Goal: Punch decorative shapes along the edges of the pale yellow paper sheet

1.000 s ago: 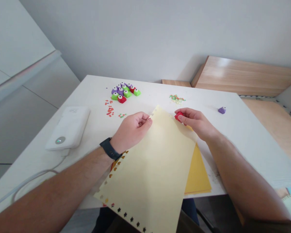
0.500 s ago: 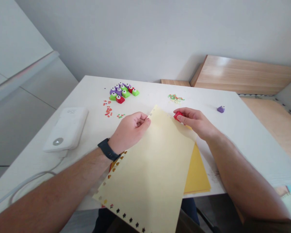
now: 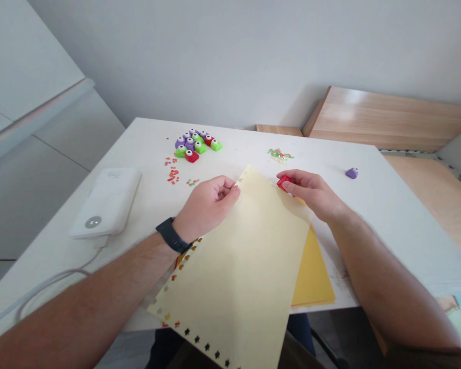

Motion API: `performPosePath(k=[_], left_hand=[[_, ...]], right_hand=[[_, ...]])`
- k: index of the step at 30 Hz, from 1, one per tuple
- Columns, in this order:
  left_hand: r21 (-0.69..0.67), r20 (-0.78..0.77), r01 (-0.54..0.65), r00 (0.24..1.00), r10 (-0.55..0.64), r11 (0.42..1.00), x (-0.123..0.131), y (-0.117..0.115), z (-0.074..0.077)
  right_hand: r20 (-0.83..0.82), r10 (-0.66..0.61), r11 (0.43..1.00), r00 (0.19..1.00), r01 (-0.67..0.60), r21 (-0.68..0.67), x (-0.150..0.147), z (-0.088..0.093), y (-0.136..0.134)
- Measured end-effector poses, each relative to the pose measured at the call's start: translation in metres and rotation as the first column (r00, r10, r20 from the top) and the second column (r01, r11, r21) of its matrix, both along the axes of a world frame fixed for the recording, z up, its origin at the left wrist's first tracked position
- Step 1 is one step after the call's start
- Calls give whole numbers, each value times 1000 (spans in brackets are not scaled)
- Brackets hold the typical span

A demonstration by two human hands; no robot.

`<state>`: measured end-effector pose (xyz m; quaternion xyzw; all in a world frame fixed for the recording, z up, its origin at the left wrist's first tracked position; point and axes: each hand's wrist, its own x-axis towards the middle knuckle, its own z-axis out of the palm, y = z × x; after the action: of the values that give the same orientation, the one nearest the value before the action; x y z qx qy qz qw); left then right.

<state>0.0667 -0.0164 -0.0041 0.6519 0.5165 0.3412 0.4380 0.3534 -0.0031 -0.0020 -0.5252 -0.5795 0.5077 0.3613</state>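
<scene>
A pale yellow paper sheet [image 3: 246,256] lies tilted across the table's front edge, with heart and star holes punched along its left and lower borders. My left hand [image 3: 211,202] pinches the sheet's upper left edge between thumb and fingers. At the sheet's far right edge, my right hand [image 3: 307,189] grips a small red craft punch [image 3: 284,183] between thumb and fingers. Its slot is hidden, but the punch sits against the paper's edge. Beneath the sheet lie darker yellow papers [image 3: 313,271].
Several purple, green and red craft punches [image 3: 195,144] cluster at the back left. One purple punch [image 3: 352,173] stands far right. Paper bits [image 3: 172,175] are scattered left, with a confetti pile [image 3: 279,155] at the back. A white power bank [image 3: 107,202] with a cable rests on the left.
Both hands, the sheet and the red punch hold nearly the same places. The whole view has shifted very slightly.
</scene>
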Motion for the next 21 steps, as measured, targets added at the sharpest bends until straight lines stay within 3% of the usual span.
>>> performPosePath(k=[21], left_hand=[[12,-5,1,1000,-1,1000,-1,1,-4]], right_hand=[[15,0,1000,1000,0,-20,-3,4,-2]])
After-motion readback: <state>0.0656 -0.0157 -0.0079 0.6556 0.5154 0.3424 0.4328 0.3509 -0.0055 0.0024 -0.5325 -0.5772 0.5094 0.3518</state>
